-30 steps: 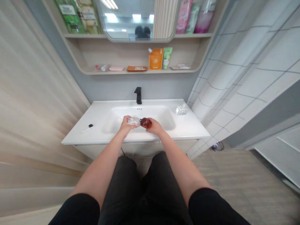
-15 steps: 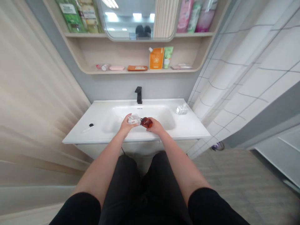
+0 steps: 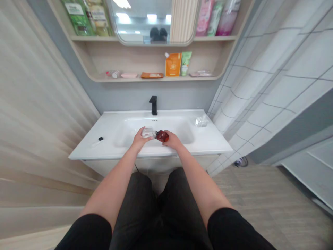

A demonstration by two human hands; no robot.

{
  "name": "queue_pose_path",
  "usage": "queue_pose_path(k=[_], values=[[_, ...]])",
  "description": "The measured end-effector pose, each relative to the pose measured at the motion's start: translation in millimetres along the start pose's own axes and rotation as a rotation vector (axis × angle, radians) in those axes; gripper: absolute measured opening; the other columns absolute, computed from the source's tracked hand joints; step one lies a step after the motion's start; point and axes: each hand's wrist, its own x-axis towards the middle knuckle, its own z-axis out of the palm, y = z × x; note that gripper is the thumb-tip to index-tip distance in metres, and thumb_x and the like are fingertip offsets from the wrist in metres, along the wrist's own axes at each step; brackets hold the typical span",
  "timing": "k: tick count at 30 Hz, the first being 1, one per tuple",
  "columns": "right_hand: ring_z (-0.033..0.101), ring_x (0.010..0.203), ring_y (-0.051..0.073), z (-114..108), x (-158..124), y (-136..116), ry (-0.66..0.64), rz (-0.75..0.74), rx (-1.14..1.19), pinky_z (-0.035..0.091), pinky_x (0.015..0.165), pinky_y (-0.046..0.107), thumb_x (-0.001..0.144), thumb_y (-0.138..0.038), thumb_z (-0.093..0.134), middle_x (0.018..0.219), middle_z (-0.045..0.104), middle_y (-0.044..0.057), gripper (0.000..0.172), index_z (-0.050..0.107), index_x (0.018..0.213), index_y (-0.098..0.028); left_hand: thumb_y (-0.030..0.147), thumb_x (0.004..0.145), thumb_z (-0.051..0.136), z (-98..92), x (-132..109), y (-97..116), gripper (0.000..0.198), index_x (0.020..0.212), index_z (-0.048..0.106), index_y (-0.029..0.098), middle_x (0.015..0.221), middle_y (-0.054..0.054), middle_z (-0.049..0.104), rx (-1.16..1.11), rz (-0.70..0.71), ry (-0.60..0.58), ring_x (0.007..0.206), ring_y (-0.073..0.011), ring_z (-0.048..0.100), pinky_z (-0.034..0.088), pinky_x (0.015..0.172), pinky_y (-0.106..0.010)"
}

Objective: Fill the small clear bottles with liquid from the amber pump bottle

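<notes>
Over the front part of the white sink (image 3: 179,130), both hands hold bottles with their necks meeting. My left hand (image 3: 139,140) is closed around a clear bottle (image 3: 148,132) that lies sideways, its neck toward the right. In my right hand (image 3: 172,140) is a reddish-brown bottle (image 3: 162,136), tilted on its side with its dark neck at the clear bottle's mouth. Whether liquid passes between them is too small to tell. A black faucet (image 3: 154,105) stands behind the bottles.
On the counter's left lies a small white item with a black cap (image 3: 101,139). A clear container (image 3: 201,121) stands at the right. Above, a shelf holds an orange pouch (image 3: 173,65), a green tube (image 3: 185,63) and small packages under a mirror (image 3: 156,21).
The view has shifted very slightly. Both hands and the two bottles keep nearly the same pose, necks still together.
</notes>
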Motion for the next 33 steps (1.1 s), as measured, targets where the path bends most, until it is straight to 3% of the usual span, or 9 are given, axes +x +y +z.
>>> queue_pose_path(k=[16, 23, 33], values=[[0.075, 0.121, 0.034, 0, -1, 0, -0.003, -0.010, -0.019, 0.058, 0.108, 0.046, 0.064, -0.017, 0.099, 0.137, 0.079, 0.011, 0.090, 0.067, 0.147, -0.022, 0.026, 0.051, 0.106, -0.8, 0, -1, 0.108, 0.150, 0.064, 0.021, 0.134, -0.012, 0.076, -0.051, 0.024, -0.032, 0.122, -0.0311, 0.074, 0.053, 0.120, -0.053], [0.075, 0.122, 0.034, 0, -1, -1, -0.008, -0.015, -0.026, 0.058, 0.108, 0.045, 0.065, -0.016, 0.097, 0.137, 0.079, 0.011, 0.088, 0.066, 0.148, -0.022, 0.028, 0.051, 0.106, -0.7, -1, 3, 0.108, 0.150, 0.064, 0.022, 0.131, -0.011, 0.076, -0.042, 0.023, -0.034, 0.121, -0.0317, 0.073, 0.055, 0.116, -0.053], [0.075, 0.121, 0.034, -1, -2, -2, 0.001, -0.014, -0.045, 0.058, 0.108, 0.046, 0.064, -0.015, 0.098, 0.136, 0.079, 0.011, 0.087, 0.068, 0.146, -0.022, 0.025, 0.053, 0.105, 0.0, -6, 10, 0.107, 0.151, 0.064, 0.025, 0.143, -0.014, 0.071, -0.068, -0.019, -0.046, 0.113, -0.0303, 0.075, 0.062, 0.107, -0.054]])
